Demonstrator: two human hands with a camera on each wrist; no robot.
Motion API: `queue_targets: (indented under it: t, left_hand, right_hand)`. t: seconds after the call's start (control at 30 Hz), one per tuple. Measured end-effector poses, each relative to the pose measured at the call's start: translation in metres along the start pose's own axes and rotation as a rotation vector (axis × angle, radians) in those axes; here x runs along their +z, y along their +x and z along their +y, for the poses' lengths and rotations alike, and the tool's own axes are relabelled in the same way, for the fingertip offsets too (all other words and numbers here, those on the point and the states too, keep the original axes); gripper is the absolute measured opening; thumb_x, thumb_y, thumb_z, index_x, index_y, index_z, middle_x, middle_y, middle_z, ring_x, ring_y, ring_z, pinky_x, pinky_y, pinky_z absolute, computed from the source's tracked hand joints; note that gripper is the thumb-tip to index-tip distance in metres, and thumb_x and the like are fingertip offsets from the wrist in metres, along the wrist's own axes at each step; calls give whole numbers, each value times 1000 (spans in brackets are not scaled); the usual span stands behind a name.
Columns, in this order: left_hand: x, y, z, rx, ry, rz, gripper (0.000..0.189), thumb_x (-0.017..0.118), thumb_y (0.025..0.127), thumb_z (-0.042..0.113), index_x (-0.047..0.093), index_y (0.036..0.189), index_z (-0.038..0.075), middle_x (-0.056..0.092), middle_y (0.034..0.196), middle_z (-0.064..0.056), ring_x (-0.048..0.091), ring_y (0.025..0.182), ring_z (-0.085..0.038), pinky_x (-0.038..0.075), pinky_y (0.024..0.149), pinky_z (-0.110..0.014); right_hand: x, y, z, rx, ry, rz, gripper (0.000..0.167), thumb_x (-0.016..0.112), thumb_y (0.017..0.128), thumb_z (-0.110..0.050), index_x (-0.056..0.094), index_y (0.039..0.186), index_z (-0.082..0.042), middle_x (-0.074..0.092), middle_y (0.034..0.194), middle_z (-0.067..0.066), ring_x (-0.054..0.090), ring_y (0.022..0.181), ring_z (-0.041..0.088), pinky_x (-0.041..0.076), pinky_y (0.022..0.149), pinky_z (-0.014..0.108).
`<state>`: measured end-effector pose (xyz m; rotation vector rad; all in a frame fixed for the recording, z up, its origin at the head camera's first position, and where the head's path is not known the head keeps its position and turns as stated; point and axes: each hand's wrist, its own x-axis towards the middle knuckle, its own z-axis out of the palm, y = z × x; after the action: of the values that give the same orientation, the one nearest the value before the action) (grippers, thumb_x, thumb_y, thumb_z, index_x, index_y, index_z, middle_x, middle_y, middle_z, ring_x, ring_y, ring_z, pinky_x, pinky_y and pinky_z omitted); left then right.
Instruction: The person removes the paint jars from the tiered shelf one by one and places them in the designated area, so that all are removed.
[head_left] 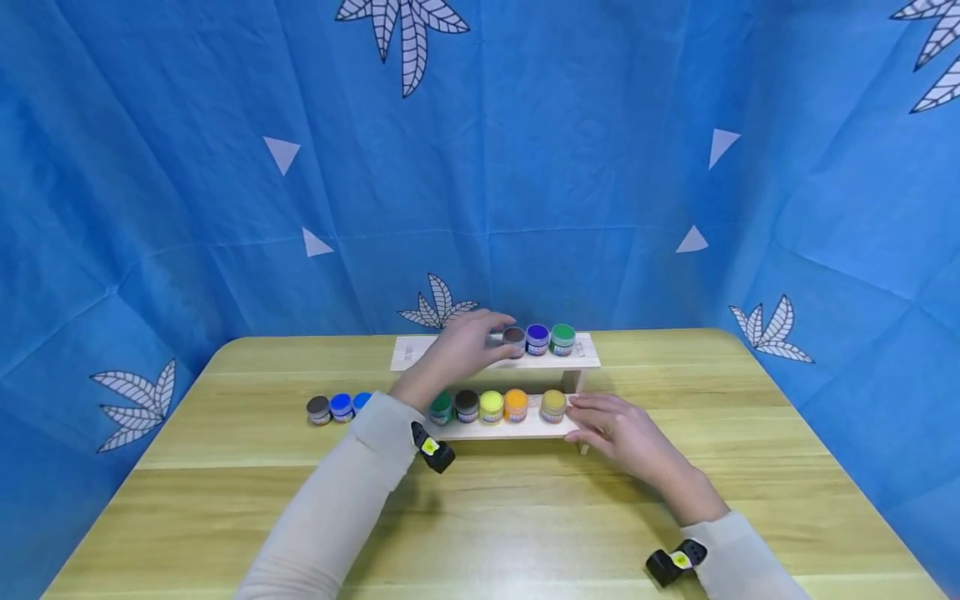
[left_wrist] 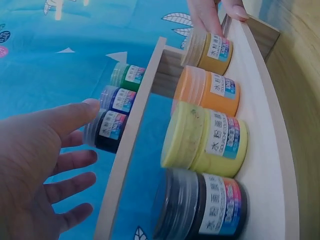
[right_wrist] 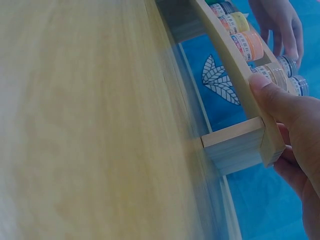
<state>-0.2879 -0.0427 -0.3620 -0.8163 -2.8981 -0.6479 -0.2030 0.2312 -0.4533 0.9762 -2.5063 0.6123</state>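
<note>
A two-tier wooden rack (head_left: 408, 353) holds small lidded paint jars. At its upper tier, my left hand (head_left: 467, 340) pinches a dark brown paint jar (head_left: 513, 337) between thumb and fingers, beside a violet-blue jar (head_left: 537, 339) and a green jar (head_left: 562, 339). The left wrist view shows my left thumb on that dark jar (left_wrist: 110, 131), the other fingers spread below. My right hand (head_left: 618, 429) grips the right end of the lower tier, thumb on the board's edge in the right wrist view. Close to it stands an ochre jar (head_left: 553, 405).
On the lower tier stand orange (head_left: 516, 404), yellow (head_left: 491, 406), black (head_left: 467, 406) and dark green (head_left: 441, 408) jars. Left of the rack, a brown jar (head_left: 318, 410) and blue jars (head_left: 342, 407) sit on the wooden table (head_left: 525, 533). Behind hangs a blue curtain (head_left: 510, 167).
</note>
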Motion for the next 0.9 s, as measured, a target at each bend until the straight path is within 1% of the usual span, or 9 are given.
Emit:
queue_targets:
  t: [0.1,0.2,0.43,0.6,0.73,0.9]
  left_hand:
    - [2,3,4,-10,11,-13,54,64,92,50,59,135,19,60,129,-1,52,123,-22,39,107,-42]
    - [4,3,5,-11,13,-12,52,64,92,48,60,134,18,62,127,0,53,121,-22,41,105,-40]
    - [5,0,1,4,-46,12,47,65,93,45,62,131,16,66,116,2,61,108,-17,48,94,-35]
    - [1,-10,-5,-12,-87,44,44,67,92,42,64,128,16,66,114,4,61,108,-16,50,93,-34]
    - [-6,-21,-8,-36,-120,72,44,69,91,42,65,127,17,65,111,5,60,109,-16,50,93,-36]
    - [-17,-39,-16,-57,-126,116,42,69,91,42,65,125,18,64,110,6,58,110,-17,48,96,-41]
  right_hand:
    - [0,-1,-1,4,-9,-5,41,78,82,-32,73,116,-9,67,123,6,61,115,26,48,97,45]
    - [0,-2,-2,13,-17,-14,42,78,83,-33,73,117,-9,66,124,7,61,115,26,48,97,45]
    - [0,-2,-1,15,-21,-16,42,77,83,-33,73,118,-10,66,124,6,61,116,26,48,98,45]
    - [1,-2,-1,1,-22,-9,43,78,82,-33,73,117,-9,66,124,7,61,116,26,48,98,44]
    - [2,-3,0,-10,-27,3,43,78,82,-33,73,117,-9,67,123,7,61,115,27,49,96,45]
    - [1,-2,1,-12,-21,17,42,79,81,-31,73,116,-8,67,122,7,62,114,27,49,96,45]
